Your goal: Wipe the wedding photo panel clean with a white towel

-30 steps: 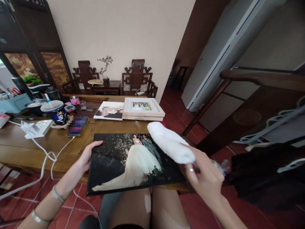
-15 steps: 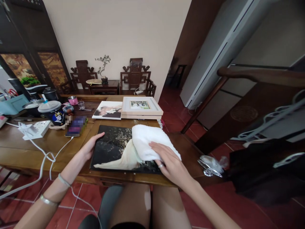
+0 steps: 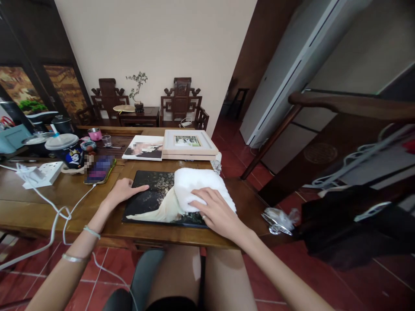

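A dark photo panel (image 3: 147, 194) showing a long pale dress lies flat near the front edge of the wooden table. My left hand (image 3: 121, 192) grips its left side, with the thumb stretched over the top surface and the other fingers by the edge. On the panel's right part rests a folded white towel (image 3: 194, 181). My right hand (image 3: 218, 211) presses down on this towel, its fingers bent into the cloth. The panel's right end is hidden under the towel and hand.
Behind the panel are a framed picture (image 3: 191, 144) and a white-edged photo print (image 3: 142, 147). To the left are a phone (image 3: 100, 169) on a cable, a lidded cup (image 3: 66, 149) and a power strip (image 3: 48, 172). Crumpled clear wrapping (image 3: 279, 220) lies at right, by a wooden chair (image 3: 308, 147).
My left hand has shifted up along the panel's left side, its thumb now further onto the surface. My right hand's fingers have bent more into the towel. The view has turned slightly.
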`<state>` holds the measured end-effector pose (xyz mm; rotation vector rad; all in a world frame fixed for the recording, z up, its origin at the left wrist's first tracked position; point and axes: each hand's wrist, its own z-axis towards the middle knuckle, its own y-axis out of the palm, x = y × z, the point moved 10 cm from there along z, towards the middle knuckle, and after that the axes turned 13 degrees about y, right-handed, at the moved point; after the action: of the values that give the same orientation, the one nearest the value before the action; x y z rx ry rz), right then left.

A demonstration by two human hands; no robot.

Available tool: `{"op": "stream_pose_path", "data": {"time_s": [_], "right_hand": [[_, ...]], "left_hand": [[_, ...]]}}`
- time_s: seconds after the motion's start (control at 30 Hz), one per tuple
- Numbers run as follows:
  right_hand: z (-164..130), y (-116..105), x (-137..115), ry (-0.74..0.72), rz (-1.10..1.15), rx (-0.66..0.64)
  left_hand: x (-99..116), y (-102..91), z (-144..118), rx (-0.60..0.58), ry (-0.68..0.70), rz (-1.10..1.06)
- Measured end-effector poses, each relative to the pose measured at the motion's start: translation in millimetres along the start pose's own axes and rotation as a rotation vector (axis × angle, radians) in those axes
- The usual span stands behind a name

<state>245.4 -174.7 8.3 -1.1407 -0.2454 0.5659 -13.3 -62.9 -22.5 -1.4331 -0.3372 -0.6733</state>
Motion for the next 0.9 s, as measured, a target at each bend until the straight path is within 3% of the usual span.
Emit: {"op": "stream_pose_path", "data": {"time_s": [0.13,0.37,0.53,0.73,0.83,0.9], "right_hand": [[12,7,4,0.053,0.036,-0.061],[18,32,8,0.048,-0.010,-0.186],[24,37,9,0.041,-0.038,-0.305],[35,34,10,-0.052,-0.059,-0.524],[41,32,18,-0.074,-0.055,-0.585],[44,32,24,-0.077,-0.057,-0.610]], "left_hand": [[2,5.3,7,-0.083,0.009,0.163],[5,4.4,1,-0.118,-0.030,0.163],[15,1.9,0,-0.168,0.019,0.276],[19,-14.4,-17,0.000,0.000,0.426],[15,-14.8,-34,0.067,-0.016,0.307],[23,-9.4,-43,0.115,0.085,0.136]]}}
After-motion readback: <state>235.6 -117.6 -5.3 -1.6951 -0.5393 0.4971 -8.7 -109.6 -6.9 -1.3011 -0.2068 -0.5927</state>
